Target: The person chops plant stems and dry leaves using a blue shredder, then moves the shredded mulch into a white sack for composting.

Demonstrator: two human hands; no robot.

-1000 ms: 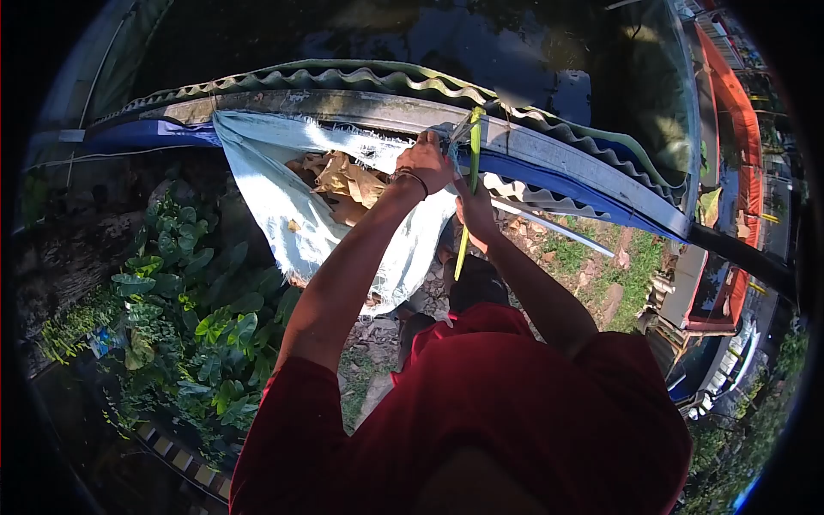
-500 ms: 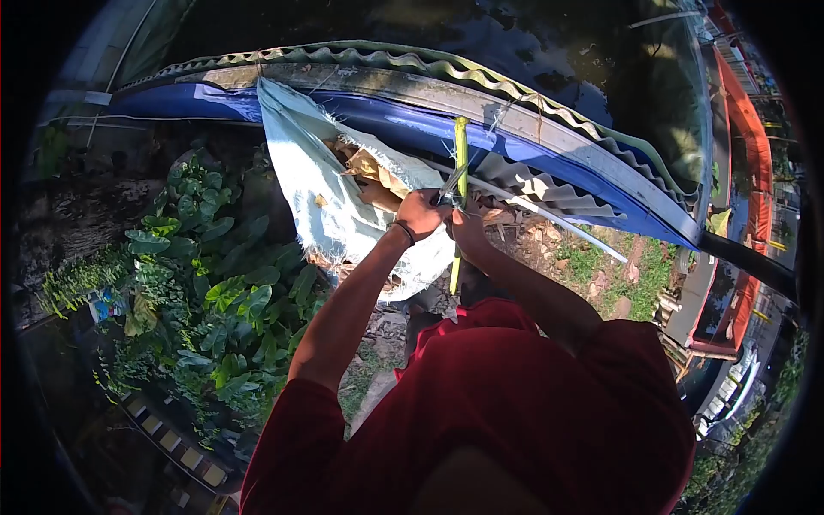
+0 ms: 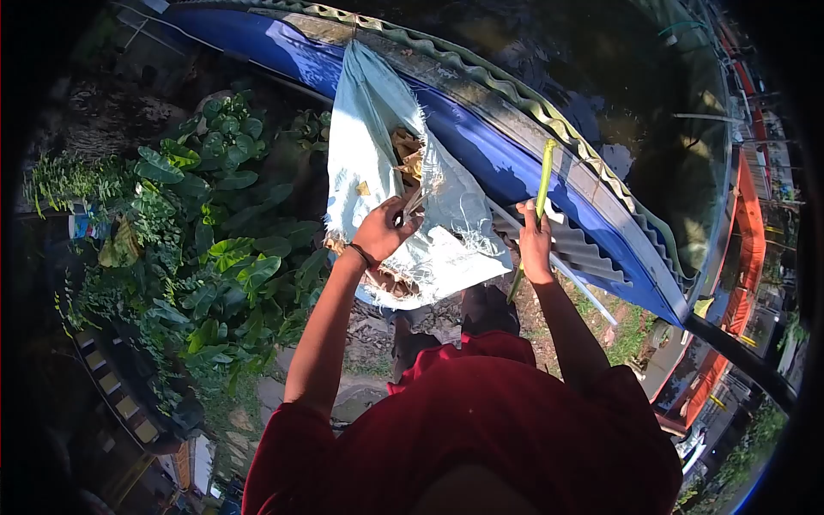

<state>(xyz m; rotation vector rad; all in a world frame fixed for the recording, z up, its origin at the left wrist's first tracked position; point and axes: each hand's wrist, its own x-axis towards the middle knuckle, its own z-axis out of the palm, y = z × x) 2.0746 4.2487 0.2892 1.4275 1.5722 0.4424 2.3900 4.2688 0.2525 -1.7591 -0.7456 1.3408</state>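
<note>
The frayed white woven sack (image 3: 378,146) of dry brown leaves hung from the blue tank rim (image 3: 481,129). The left hand (image 3: 384,230) was closed on its torn edge; the right hand (image 3: 534,242) gripped a long green stalk (image 3: 542,176). A firm, close hold on both seemed wise.

Plants: broad green leaves (image 3: 215,215), left of the path.
Tank rim: blue sheet (image 3: 481,146) under a corrugated edge (image 3: 515,94), running upper left to lower right.
Water: dark surface (image 3: 618,77) beyond the rim.
Ground: bare soil and stones (image 3: 378,330), grass patch (image 3: 631,330).
Fence: orange band (image 3: 745,215), far right.
</note>
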